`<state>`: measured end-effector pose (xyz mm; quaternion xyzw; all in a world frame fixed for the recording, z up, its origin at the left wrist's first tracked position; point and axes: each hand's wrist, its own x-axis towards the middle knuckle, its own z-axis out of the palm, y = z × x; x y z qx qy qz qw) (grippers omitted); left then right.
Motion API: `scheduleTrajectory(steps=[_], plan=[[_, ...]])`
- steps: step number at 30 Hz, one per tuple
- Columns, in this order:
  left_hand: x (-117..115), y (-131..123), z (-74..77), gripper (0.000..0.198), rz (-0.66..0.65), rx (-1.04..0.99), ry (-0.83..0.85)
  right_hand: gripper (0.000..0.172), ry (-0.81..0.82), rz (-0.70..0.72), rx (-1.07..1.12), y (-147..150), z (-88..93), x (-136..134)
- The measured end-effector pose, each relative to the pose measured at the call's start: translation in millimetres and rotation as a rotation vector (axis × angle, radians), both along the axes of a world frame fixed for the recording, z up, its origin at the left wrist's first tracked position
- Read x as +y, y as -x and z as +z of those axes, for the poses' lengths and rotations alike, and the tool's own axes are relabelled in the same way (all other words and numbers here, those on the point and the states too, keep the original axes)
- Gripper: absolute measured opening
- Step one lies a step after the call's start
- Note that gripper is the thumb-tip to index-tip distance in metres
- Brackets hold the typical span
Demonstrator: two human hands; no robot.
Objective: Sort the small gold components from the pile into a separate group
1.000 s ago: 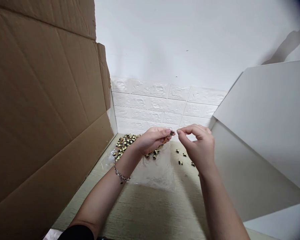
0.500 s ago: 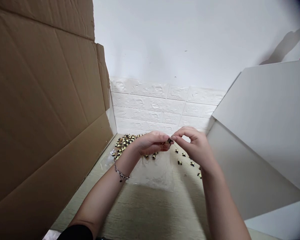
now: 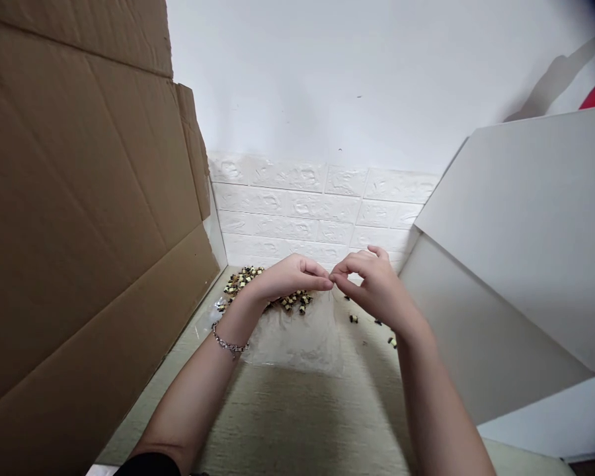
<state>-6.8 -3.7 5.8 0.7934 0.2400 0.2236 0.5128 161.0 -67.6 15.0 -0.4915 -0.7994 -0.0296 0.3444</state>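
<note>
Because the left hand (image 3: 288, 277) and right hand (image 3: 374, 287) press their fingers (image 3: 322, 283) together, any small thing between them is hidden, just above black-and-cream pieces (image 3: 292, 301).

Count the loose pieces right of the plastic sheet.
4 pieces: one under the right hand, one below it, one further right, one by the white panel; the hand may hide more.

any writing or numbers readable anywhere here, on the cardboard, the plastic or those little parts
No word, label, brand, number or sign can be read: the cardboard sheet, clear plastic sheet and white board show none, and the small black-and-cream parts are too small to tell whether they carry any marking.
</note>
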Motion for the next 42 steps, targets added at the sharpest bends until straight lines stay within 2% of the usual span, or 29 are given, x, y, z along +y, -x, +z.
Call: scheduleTrajectory(steps=[4, 6, 9, 12, 15, 18, 24, 35, 42], plan=[[-4.6, -6.7, -1.1, 0.029, 0.179, 0.147, -0.363, 0.018, -0.021, -0.099, -0.081, 0.1, -5.8, 7.4], [-6.6, -12.8, -5.3, 0.026, 0.277, 0.198, -0.647, 0.019, -0.051, -0.146, -0.094, 0.3, -9.1, 11.3], [-7.3, -21.5, -14.6, 0.023, 0.529, 0.251, -1.056, 0.02, -0.097, -0.199, -0.082, 2.9, -13.2, 15.8], [-7.5, -25.9, -21.0, 0.023, 0.719, 0.204, -1.264, 0.016, -0.149, -0.22, -0.024, 7.2, -14.5, 17.4], [-10.1, -26.0, -20.3, 0.022, 0.818, 0.087, -1.355, 0.013, -0.181, -0.205, 0.121, 9.5, -12.1, 14.9], [-14.6, -24.8, -15.9, 0.019, 0.835, -0.054, -1.347, 0.013, -0.191, -0.166, 0.268, 8.5, -8.1, 10.6], [-21.3, -23.9, -8.8, 0.017, 0.854, -0.245, -1.252, 0.013, -0.216, -0.085, 0.417, 4.8, -5.2, 9.2], [-21.3, -21.1, -1.4, 0.018, 0.641, -0.379, -0.837, 0.013, -0.13, 0.013, 0.536, 5.0, -9.0, 14.8], [-15.3, -22.7, -3.5, 0.023, 0.491, -0.498, -0.413, 0.013, -0.144, 0.037, 0.564, 9.7, -10.2, 13.7]])
